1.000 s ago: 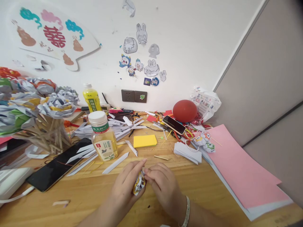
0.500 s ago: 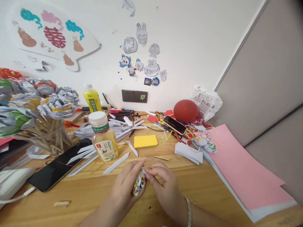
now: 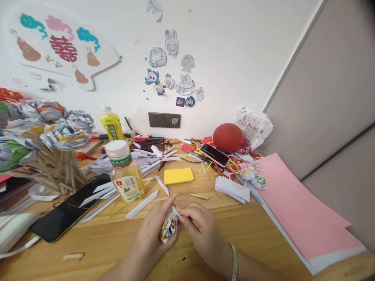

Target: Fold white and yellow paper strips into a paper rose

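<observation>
Between my hands is a small folded paper flower (image 3: 169,226), white with yellow petals, held just above the wooden table (image 3: 211,269). My left hand (image 3: 156,220) wraps around its left side, fingers closed on it and partly hiding it. Thumb and forefinger of my right hand (image 3: 199,224) pinch at the flower's upper right edge; a bracelet circles that wrist. A stack of yellow paper (image 3: 179,176) lies beyond the hands, with a thin wooden stick (image 3: 199,196) close to my right fingertips.
Bottled tea (image 3: 126,171) stands left, behind white paper strips (image 3: 142,204). Many paper flowers (image 3: 66,134) on sticks fill a container at far left, near a black phone (image 3: 67,208). White slips (image 3: 232,189), another phone (image 3: 215,154), a red balloon (image 3: 228,137) and pink paper (image 3: 301,210) lie right.
The flower is turned slightly, showing more of its petals. Both hands keep their hold in nearly the same place, and the whole view has shifted a little.
</observation>
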The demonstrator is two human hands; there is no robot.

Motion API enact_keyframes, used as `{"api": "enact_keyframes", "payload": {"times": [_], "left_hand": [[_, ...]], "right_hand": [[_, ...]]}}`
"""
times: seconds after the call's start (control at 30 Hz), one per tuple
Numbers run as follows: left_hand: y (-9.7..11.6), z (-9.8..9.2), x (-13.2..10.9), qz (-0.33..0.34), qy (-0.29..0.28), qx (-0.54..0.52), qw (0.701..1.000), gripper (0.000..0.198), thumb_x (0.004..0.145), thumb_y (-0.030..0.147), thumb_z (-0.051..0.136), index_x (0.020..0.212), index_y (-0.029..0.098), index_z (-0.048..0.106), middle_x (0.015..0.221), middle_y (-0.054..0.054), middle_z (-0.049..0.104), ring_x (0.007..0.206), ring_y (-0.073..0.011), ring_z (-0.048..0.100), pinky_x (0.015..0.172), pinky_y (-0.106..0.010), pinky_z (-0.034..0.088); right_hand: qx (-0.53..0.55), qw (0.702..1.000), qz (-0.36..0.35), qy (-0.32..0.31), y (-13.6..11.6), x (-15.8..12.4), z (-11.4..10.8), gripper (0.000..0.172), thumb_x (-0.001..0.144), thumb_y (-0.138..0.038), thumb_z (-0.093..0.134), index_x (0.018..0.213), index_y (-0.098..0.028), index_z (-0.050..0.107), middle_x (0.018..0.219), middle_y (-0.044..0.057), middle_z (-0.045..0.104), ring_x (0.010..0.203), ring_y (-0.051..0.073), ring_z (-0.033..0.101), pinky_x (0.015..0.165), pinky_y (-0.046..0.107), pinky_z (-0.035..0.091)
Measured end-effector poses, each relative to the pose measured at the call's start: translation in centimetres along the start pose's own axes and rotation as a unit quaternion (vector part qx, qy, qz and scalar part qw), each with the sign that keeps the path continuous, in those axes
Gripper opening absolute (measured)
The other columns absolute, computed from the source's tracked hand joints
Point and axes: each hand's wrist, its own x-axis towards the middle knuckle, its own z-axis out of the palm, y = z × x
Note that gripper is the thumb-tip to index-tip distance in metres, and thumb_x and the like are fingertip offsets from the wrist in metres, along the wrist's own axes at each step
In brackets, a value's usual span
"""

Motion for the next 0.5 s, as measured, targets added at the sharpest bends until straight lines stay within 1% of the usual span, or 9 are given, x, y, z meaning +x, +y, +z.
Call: {"api": "enact_keyframes", "payload": {"times": [0.13, 0.2, 0.27, 0.33, 0.4, 0.47, 0.5], "left_hand": [[-0.01, -0.26, -0.13, -0.012, -0.007, -0.005, 1.000, 0.055, 0.078, 0.013, 0.048, 0.129, 0.023, 0.033, 0.104, -0.009, 0.063, 0.094, -0.0213, 0.063, 0.077, -0.029, 0.053], [0.02, -0.34, -0.25, -0.024, -0.003, -0.017, 1.000, 0.054, 0.076, 0.014, 0.049, 0.127, 0.022, 0.033, 0.103, -0.008, 0.063, 0.092, -0.0209, 0.064, 0.076, -0.028, 0.054], [0.11, -0.35, -0.32, -0.039, 0.006, -0.030, 0.999, 0.049, 0.075, 0.015, 0.051, 0.122, 0.020, 0.037, 0.099, -0.008, 0.064, 0.088, -0.0204, 0.066, 0.073, -0.028, 0.055], [0.28, -0.32, -0.28, -0.055, 0.010, -0.045, 0.997, 0.040, 0.075, 0.017, 0.055, 0.113, 0.020, 0.040, 0.095, -0.007, 0.064, 0.083, -0.0195, 0.067, 0.070, -0.027, 0.055], [0.43, -0.30, -0.15, -0.062, 0.010, -0.063, 0.996, 0.034, 0.075, 0.019, 0.057, 0.105, 0.021, 0.042, 0.094, -0.006, 0.063, 0.082, -0.0190, 0.066, 0.069, -0.027, 0.055], [0.48, -0.28, -0.01, -0.052, 0.015, -0.086, 0.995, 0.031, 0.074, 0.017, 0.058, 0.101, 0.021, 0.044, 0.096, -0.007, 0.062, 0.088, -0.0198, 0.064, 0.073, -0.029, 0.055], [0.44, -0.26, 0.03, -0.043, 0.018, -0.097, 0.994, 0.031, 0.074, 0.016, 0.058, 0.101, 0.021, 0.045, 0.099, -0.008, 0.061, 0.092, -0.0206, 0.063, 0.076, -0.031, 0.054]], "right_hand": [[0.010, 1.000, -0.009, -0.002, -0.45, 0.17, -0.47, 0.020, 0.089, -0.026, 0.048, 0.104, -0.021, 0.061, 0.080, 0.004, 0.063, 0.073, 0.016, 0.057, 0.066, 0.027, 0.047], [0.020, 1.000, -0.013, -0.001, -0.71, 0.26, -0.69, 0.022, 0.088, -0.029, 0.050, 0.106, -0.021, 0.061, 0.079, 0.004, 0.062, 0.072, 0.016, 0.056, 0.066, 0.028, 0.047], [0.052, 0.999, -0.003, 0.001, -0.86, 0.34, -0.86, 0.022, 0.087, -0.031, 0.052, 0.103, -0.021, 0.063, 0.078, 0.004, 0.063, 0.071, 0.016, 0.057, 0.066, 0.028, 0.048], [0.117, 0.993, 0.036, 0.000, -0.83, 0.40, -0.96, 0.020, 0.085, -0.032, 0.055, 0.098, -0.021, 0.065, 0.081, 0.004, 0.065, 0.073, 0.016, 0.059, 0.066, 0.027, 0.049], [0.200, 0.975, 0.096, 0.004, -0.62, 0.43, -0.97, 0.019, 0.084, -0.032, 0.056, 0.095, -0.021, 0.066, 0.080, 0.003, 0.066, 0.072, 0.015, 0.061, 0.065, 0.026, 0.050], [0.258, 0.954, 0.148, 0.024, -0.34, 0.45, -0.94, 0.020, 0.084, -0.033, 0.056, 0.095, -0.020, 0.065, 0.074, 0.002, 0.066, 0.067, 0.014, 0.061, 0.063, 0.025, 0.051], [0.271, 0.948, 0.163, 0.035, -0.21, 0.47, -0.93, 0.020, 0.084, -0.033, 0.055, 0.095, -0.019, 0.065, 0.071, 0.001, 0.066, 0.065, 0.014, 0.061, 0.062, 0.025, 0.051]]}}
